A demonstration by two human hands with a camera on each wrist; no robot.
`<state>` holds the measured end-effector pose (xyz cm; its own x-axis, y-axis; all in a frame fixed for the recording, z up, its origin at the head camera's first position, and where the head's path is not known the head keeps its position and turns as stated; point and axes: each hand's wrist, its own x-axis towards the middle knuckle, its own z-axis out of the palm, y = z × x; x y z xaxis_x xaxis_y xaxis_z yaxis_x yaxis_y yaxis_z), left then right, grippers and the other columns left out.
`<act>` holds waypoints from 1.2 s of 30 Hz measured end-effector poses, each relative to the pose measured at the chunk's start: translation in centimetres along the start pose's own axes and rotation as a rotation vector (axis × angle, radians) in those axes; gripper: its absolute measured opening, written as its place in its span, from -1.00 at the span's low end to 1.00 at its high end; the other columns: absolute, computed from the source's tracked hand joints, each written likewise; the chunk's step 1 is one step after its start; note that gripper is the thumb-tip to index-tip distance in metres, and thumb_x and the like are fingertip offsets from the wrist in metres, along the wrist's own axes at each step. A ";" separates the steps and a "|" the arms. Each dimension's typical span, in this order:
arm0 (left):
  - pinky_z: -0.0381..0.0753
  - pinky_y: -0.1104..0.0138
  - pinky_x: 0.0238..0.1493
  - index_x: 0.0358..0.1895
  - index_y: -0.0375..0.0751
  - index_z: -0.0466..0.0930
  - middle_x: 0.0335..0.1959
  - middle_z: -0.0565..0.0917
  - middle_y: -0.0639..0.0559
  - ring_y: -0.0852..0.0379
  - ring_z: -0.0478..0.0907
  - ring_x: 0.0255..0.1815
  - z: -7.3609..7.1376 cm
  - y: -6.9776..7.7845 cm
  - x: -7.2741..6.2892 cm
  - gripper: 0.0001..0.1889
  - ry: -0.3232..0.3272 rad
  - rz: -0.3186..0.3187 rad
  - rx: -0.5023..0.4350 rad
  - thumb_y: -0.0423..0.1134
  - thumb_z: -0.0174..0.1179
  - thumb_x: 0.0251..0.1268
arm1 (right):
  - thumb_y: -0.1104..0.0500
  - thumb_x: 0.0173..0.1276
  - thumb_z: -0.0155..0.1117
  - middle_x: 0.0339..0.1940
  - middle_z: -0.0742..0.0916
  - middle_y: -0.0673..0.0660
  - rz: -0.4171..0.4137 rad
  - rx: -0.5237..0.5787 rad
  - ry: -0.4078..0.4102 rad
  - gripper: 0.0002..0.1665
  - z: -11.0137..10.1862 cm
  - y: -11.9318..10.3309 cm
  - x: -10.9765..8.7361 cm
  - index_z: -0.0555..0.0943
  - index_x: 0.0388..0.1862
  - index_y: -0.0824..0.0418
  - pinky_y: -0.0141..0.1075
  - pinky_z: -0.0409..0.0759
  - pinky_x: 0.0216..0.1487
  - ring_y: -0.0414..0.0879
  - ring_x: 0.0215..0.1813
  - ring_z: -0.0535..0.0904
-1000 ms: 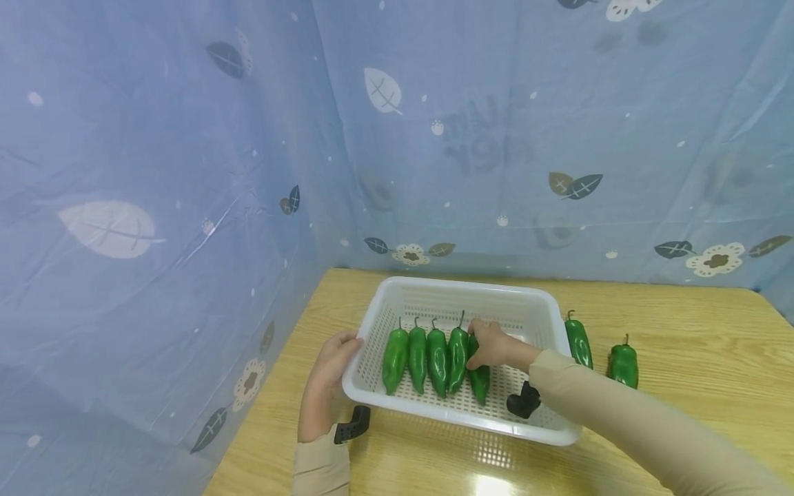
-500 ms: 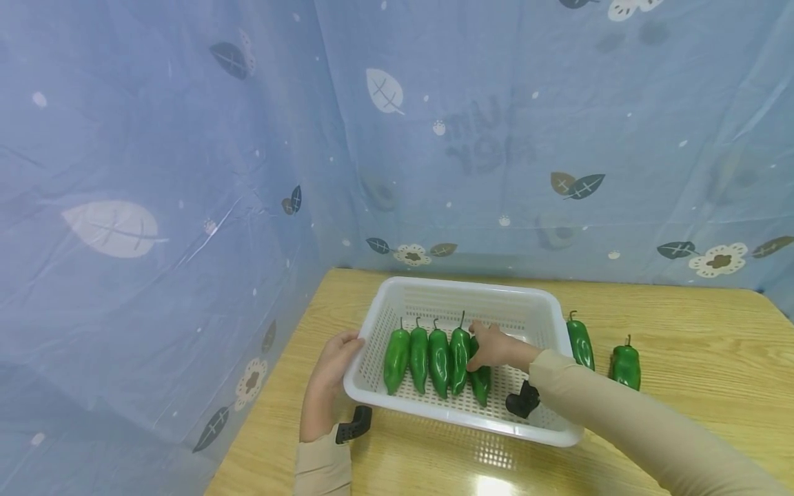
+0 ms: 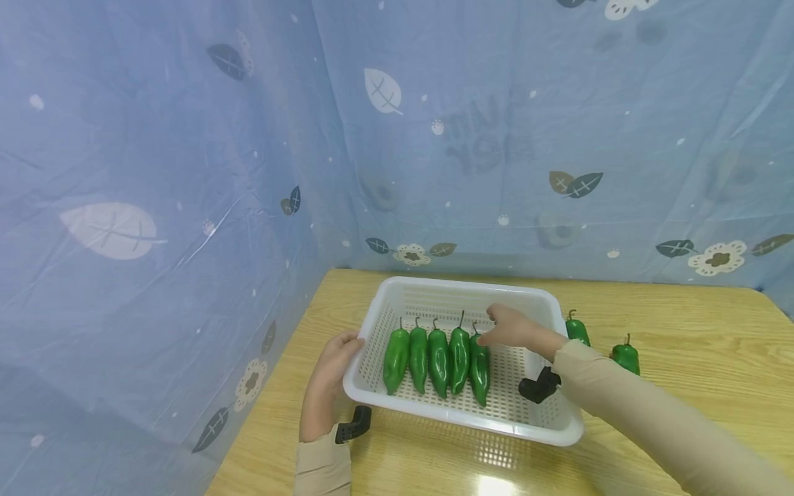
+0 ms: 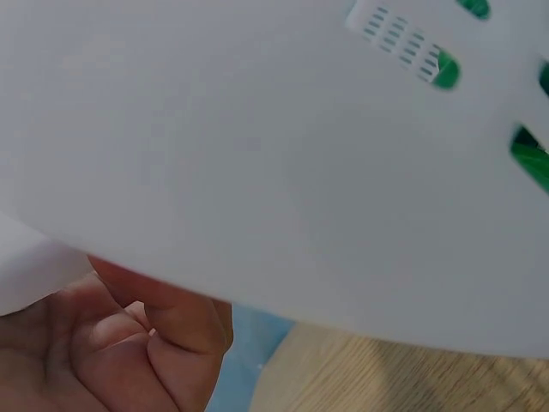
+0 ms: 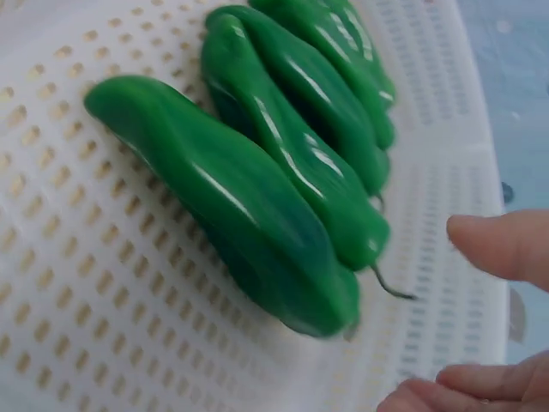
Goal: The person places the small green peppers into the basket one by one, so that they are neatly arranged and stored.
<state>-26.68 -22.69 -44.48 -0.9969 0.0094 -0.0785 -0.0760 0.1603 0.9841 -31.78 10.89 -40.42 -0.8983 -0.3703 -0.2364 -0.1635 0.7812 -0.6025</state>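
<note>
Several green peppers lie side by side in a white perforated plastic basket [image 3: 459, 419], stems toward the far wall. My left hand [image 3: 331, 362] grips the basket's left rim. In the left wrist view that hand [image 4: 171, 330] has curled fingers at the edge of the white basket wall [image 4: 257, 172]. Over the basket's right part, my right hand [image 3: 511, 327] holds nothing, near the stem end of the rightmost pepper [image 3: 480, 372]. The right wrist view puts its spread fingers [image 5: 515, 245] apart from the nearest pepper [image 5: 232, 206].
Right of the basket, one pepper [image 3: 577, 331] lies close to its wall and another [image 3: 625, 358] farther out, both partly behind my right sleeve [image 3: 645, 406]. The wooden table [image 3: 701, 337] meets a blue patterned sheet [image 3: 484, 172] at the back and left.
My right hand has let go of the rightmost pepper and risen up and to the right, leaving it lying beside the others. My left hand has stayed on the rim.
</note>
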 end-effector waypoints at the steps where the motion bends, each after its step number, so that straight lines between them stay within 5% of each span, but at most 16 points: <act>1: 0.72 0.08 -0.17 0.14 -0.41 0.40 -0.01 0.59 -0.38 -0.19 0.64 -0.07 0.0 0.0 0.0 -0.62 -0.003 0.004 0.004 -0.21 -0.06 0.41 | 0.08 0.20 0.31 0.28 0.38 0.56 -0.011 0.014 0.002 -0.07 -0.4 0.1 -0.2 0.14 0.33 0.60 0.14 0.46 0.20 0.41 0.29 0.32; 17: 0.73 0.09 -0.20 0.12 -0.39 0.42 -0.04 0.61 -0.34 -0.19 0.65 -0.09 -0.1 -0.1 0.0 -0.64 0.011 -0.006 -0.002 -0.20 -0.06 0.41 | 0.06 0.39 0.17 0.30 0.40 0.49 -0.223 0.196 0.213 -0.28 -7.0 3.2 -4.0 0.21 0.35 0.46 0.16 0.34 0.31 0.38 0.32 0.30; 26: 0.73 0.08 -0.21 0.12 -0.38 0.42 -0.04 0.61 -0.33 -0.16 0.66 -0.11 0.0 0.0 0.1 -0.64 0.010 -0.008 -0.005 -0.21 -0.05 0.41 | -0.03 0.45 0.06 0.36 0.33 0.46 -0.151 0.222 0.252 -0.23 -9.6 7.8 -7.2 0.12 0.42 0.41 0.24 0.35 0.22 0.39 0.33 0.24; 36: 0.73 0.07 -0.20 0.12 -0.39 0.41 -0.04 0.60 -0.35 -0.17 0.66 -0.10 0.2 0.0 0.0 -0.64 0.002 -0.014 -0.012 -0.21 -0.06 0.41 | -0.01 0.47 0.02 0.26 0.40 0.55 -0.047 0.084 0.298 -0.27 -8.0 14.2 -10.5 0.19 0.34 0.53 0.11 0.54 0.03 0.42 0.22 0.34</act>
<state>-26.69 -22.53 -44.48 -0.9958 0.0056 -0.0916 -0.0897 0.1484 0.9848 -27.97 29.90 -40.37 -0.9727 -0.2312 0.0196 -0.1842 0.7180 -0.6712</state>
